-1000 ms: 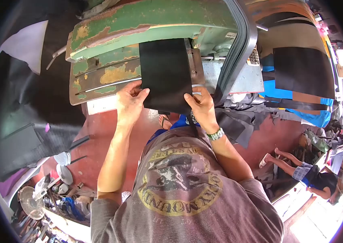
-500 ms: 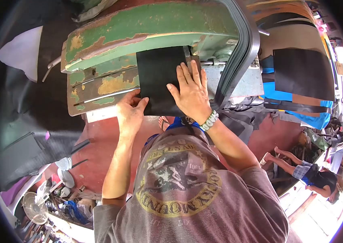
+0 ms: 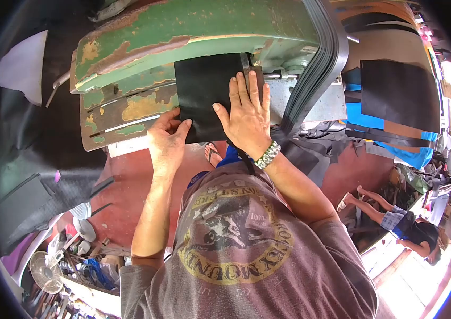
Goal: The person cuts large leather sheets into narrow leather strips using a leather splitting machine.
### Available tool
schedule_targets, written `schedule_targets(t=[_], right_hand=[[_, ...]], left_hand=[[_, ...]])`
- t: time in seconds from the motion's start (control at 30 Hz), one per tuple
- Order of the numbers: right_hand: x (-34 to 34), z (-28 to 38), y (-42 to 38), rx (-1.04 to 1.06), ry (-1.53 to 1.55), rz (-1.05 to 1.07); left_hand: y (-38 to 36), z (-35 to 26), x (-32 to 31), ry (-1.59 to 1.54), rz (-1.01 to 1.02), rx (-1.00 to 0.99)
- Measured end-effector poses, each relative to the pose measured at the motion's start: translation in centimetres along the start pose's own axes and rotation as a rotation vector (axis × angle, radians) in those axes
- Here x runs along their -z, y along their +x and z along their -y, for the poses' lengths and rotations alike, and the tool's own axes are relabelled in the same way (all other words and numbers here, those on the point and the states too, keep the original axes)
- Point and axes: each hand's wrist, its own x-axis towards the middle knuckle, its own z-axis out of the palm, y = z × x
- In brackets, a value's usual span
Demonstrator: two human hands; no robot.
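Observation:
A black flat sheet, perhaps leather or a similar material, lies on the worn bed of a green machine. Its far end passes beneath the machine's overhanging arm. My left hand is closed at the sheet's near left edge, thumb and fingers pinching it. My right hand lies flat over the sheet's right side, fingers stretched out and pointing away from me. Beside those fingertips a narrow metal piece runs along the sheet's right edge.
A thick bundle of black strips hangs over the machine on the right. Beyond it are stacked black sheets and blue material. Dark sheeting covers the left side. Another person is at the lower right; a fan stands lower left.
The whole view has shifted a little, with machine, hands and sheet appearing slightly further left and up. Both hands keep their places on the sheet.

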Motion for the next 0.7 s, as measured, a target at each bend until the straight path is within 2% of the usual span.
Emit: schedule_targets(t=[0.23, 0.33, 0.43, 0.53, 0.63, 0.67, 0.7], right_hand=[[0.2, 0.2, 0.1, -0.018, -0.017, 0.013], [0.1, 0.2, 0.2, -0.018, -0.021, 0.010], [0.1, 0.1, 0.1, -0.024, -0.027, 0.017], [-0.1, 0.2, 0.1, -0.025, -0.027, 0.013], [-0.3, 0.1, 0.1, -0.027, -0.028, 0.012], [-0.3, 0.1, 0.1, -0.025, -0.032, 0.010], [-0.3, 0.1, 0.0, -0.021, -0.038, 0.009]], left_hand=[[-0.1, -0.2, 0.0, 0.061, -0.009, -0.052], [-0.3, -1.5, 0.5, 0.296, 0.026, -0.054], [0.1, -0.5, 1.2, 0.727, -0.020, -0.346], [0.7, -0.4, 1.7, 0.838, -0.010, -0.471], [1.7, 1.1, 1.1, 0.833, -0.024, -0.685], [2.0, 1.5, 1.2, 0.919, 0.070, -0.690], [2.0, 1.6, 1.1, 0.942, 0.072, -0.694]])
